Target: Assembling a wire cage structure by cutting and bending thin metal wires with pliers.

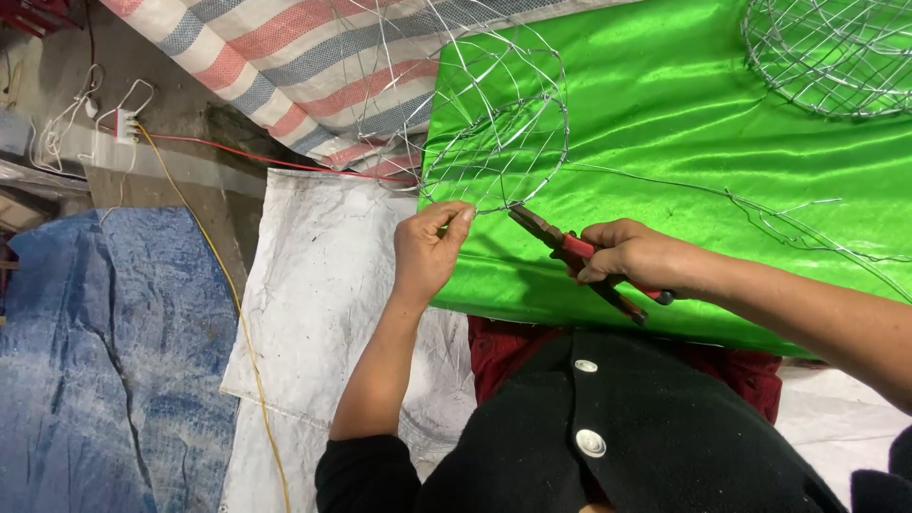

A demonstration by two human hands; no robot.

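A round wire frame (499,133) with thin spokes rests on the edge of a shiny green cloth (665,123). My left hand (429,249) pinches the frame's near rim between thumb and fingers. My right hand (635,256) grips red-handled pliers (570,249), whose jaws point at the rim just right of my left fingers. A long loose wire (722,195) trails from the frame to the right across the cloth.
A second wire mesh frame (836,52) lies at the far right. A striped tarp (313,66) sits behind, a white sack sheet (323,285) and blue tarp (104,361) on the floor. Red and yellow cables (223,275) run along the left.
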